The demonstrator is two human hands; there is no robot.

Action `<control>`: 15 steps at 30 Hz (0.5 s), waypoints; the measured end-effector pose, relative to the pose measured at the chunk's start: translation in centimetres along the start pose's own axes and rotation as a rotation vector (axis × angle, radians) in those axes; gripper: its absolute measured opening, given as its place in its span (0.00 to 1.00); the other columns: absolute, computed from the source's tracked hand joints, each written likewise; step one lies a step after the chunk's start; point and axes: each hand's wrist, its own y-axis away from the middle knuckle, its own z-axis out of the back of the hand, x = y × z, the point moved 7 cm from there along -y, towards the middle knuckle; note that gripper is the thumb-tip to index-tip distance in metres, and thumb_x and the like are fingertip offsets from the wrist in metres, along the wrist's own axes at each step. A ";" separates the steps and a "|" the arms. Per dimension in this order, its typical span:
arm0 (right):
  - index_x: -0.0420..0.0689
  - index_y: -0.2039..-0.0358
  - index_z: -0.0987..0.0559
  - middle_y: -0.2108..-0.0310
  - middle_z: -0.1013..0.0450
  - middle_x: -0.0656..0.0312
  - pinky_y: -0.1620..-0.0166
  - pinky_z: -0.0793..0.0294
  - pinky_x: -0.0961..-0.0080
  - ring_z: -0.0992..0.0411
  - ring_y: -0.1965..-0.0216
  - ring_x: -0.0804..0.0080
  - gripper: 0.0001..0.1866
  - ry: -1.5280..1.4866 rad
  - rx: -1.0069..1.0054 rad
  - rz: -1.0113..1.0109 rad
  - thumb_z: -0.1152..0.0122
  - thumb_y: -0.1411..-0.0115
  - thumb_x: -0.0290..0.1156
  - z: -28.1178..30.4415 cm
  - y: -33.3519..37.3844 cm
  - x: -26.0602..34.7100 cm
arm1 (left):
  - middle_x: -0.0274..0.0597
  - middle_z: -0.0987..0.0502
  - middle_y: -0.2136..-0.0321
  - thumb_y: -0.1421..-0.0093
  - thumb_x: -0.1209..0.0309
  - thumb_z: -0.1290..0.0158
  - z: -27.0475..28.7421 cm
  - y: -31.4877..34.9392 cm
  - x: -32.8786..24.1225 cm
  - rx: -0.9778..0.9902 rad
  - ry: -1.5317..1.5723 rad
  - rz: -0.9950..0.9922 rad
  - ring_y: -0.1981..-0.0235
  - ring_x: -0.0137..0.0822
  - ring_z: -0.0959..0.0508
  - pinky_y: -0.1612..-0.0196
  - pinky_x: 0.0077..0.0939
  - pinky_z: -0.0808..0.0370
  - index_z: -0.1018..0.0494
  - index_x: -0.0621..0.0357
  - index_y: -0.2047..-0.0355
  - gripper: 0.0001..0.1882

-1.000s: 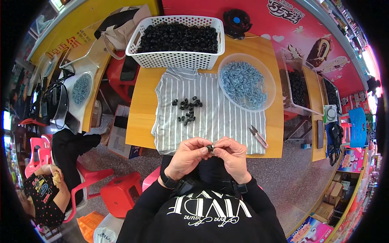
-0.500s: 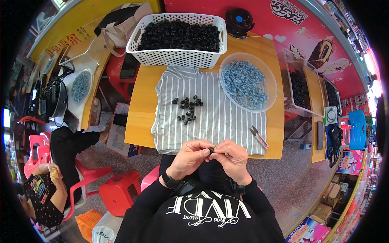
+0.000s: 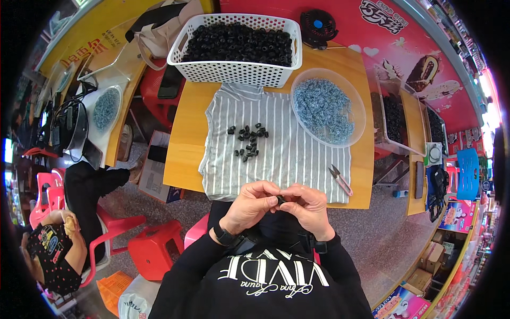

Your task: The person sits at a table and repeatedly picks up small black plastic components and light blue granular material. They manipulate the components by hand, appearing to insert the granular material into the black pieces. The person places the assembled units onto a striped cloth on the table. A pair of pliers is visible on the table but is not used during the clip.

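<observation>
Close together in front of my body, just past the cloth's near edge, my left hand (image 3: 256,204) and my right hand (image 3: 309,209) are both closed on one small black plastic piece (image 3: 280,200). Thumbs and fingertips pinch it from either side and hide much of it. Beyond them lies a grey and white striped cloth (image 3: 223,159), with a loose group of similar black pieces (image 3: 248,134) on it. Pink-handled thread snips (image 3: 340,181) rest on the cloth to the right of my hands. A round clear tub (image 3: 363,114) of small bluish translucent parts stands at the far right.
A white perforated basket (image 3: 234,73) full of black pieces stands at the table's far edge, a small black fan (image 3: 317,26) to its right. Red stools (image 3: 155,250) are on the floor at left, where another person (image 3: 58,250) sits. Another table (image 3: 417,122) stands at right.
My hands stay together, and the pinched black piece has turned slightly and shows more between the fingertips. The whole view has shifted a little; the things on the table lie as before.
</observation>
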 end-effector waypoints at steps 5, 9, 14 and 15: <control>0.40 0.56 0.18 0.68 0.23 0.63 0.64 0.25 0.83 0.25 0.66 0.79 0.14 -0.060 0.023 0.041 0.32 0.44 0.19 0.3 0.6 -1.1 | 0.39 0.22 0.62 0.40 0.78 0.39 -0.5 0.2 -0.2 -0.042 -0.029 0.051 0.67 0.26 0.21 0.65 0.18 0.22 0.27 0.64 0.53 0.15; 0.41 0.56 0.18 0.69 0.22 0.63 0.65 0.25 0.79 0.25 0.67 0.78 0.15 -0.030 0.051 -0.037 0.31 0.45 0.20 0.1 0.6 -0.6 | 0.38 0.22 0.62 0.41 0.79 0.40 -0.8 0.3 -0.7 -0.023 -0.140 0.035 0.66 0.25 0.21 0.65 0.18 0.22 0.29 0.64 0.49 0.19; 0.41 0.55 0.19 0.68 0.22 0.60 0.63 0.25 0.74 0.23 0.67 0.69 0.18 0.232 0.223 0.106 0.29 0.47 0.23 -0.1 -0.1 1.4 | 0.35 0.22 0.64 0.42 0.79 0.39 -1.5 0.5 -1.1 0.002 -0.250 0.083 0.66 0.24 0.21 0.65 0.17 0.22 0.29 0.64 0.48 0.21; 0.41 0.55 0.19 0.68 0.23 0.59 0.63 0.25 0.74 0.23 0.67 0.67 0.18 0.246 0.230 0.114 0.29 0.48 0.24 -0.2 -0.1 1.5 | 0.35 0.23 0.64 0.42 0.79 0.39 -1.5 0.5 -1.0 0.009 -0.256 0.085 0.66 0.24 0.22 0.65 0.17 0.22 0.29 0.64 0.48 0.21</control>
